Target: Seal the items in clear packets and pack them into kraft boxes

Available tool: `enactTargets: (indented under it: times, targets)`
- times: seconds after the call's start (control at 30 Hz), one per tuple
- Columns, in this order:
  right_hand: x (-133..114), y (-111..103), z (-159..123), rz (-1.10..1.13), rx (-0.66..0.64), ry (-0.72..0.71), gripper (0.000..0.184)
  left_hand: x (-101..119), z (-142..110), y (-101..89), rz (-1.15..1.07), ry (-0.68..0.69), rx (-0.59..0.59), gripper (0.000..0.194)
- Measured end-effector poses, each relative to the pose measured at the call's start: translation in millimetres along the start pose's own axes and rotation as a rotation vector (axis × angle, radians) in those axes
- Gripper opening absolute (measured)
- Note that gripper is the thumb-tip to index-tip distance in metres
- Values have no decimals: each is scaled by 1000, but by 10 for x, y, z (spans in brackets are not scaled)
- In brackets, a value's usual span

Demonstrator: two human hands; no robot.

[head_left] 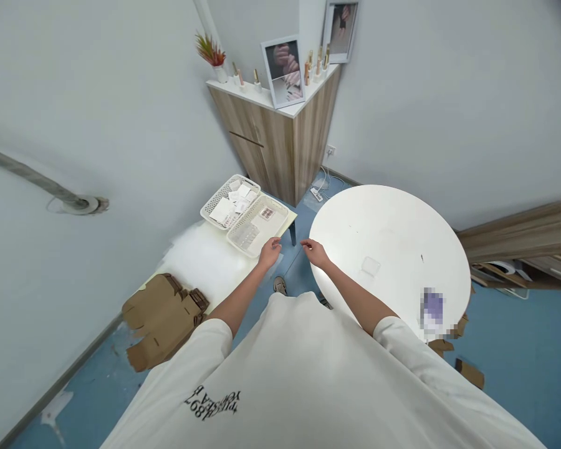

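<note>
My left hand (270, 252) is held with loosely bent fingers apart near the front corner of a white plastic basket (283, 213). In that basket lie clear plastic pieces (247, 237) and a small card with dark reddish marks (267, 213). Close behind it, a second white basket (207, 206) holds several white cards and slips (224, 211). By the left edge of the round white table (378, 212), my right hand (315, 252) hovers with bent fingers. I see nothing held in either hand. A small clear tray (371, 266) lies on the round table.
Flattened brown cardboard (161, 312) lies at the left end of the low table (191, 265). A wood-grain cabinet (280, 149) bears framed pictures (285, 72), small bottles and a potted plant (211, 53). A power strip (316, 193) lies on the blue floor. A blurred purple item (432, 307) sits on the round table.
</note>
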State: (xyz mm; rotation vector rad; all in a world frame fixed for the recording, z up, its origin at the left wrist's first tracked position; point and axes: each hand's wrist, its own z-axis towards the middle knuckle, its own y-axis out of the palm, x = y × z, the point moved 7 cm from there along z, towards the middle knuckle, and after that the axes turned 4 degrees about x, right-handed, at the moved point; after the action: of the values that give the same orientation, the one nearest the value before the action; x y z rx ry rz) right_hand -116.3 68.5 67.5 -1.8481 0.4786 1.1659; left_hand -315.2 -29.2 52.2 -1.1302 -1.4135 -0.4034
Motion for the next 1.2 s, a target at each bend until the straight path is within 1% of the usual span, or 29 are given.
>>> enactTargets:
  times: [0.17,0.3,0.4,0.5,0.63,0.67,0.73,0.9,1.07,1.13,1.2]
  targets:
    - [-382,590,419,-32,-58,-24,33,-156,460,-714,-4,22,32,32]
    - [-723,967,716,-46,-100,-48,35,-264,847,-1188,-39,41,76,33]
    - [-946,1182,914,-63,-115,-40,34,-345,1162,-1473,-56,25,119,34]
    - [-1099,1345,1098,-65,-123,-28,34,-436,1521,-1722,-63,-26,173,34]
    - [-1221,1467,1324,-73,-117,-10,33,-605,2016,-1997,-31,-172,256,37]
    - [-1247,1485,1380,-74,-117,-2,33,-642,2129,-2051,-21,-203,279,38]
    - [-1303,1518,1491,-76,-123,9,32,-702,2336,-2107,-4,-244,286,39]
    - [-1428,1597,1745,-88,-121,-9,30,-806,2718,-2096,10,-262,277,42]
    - [-1391,1636,1863,-87,-123,19,29,-808,2945,-2014,105,-190,253,43]
    - [-1365,1633,1874,-86,-137,26,30,-806,2989,-1977,138,-202,227,43]
    - [-1348,1622,1878,-85,-151,31,31,-822,3002,-1952,142,-254,210,44]
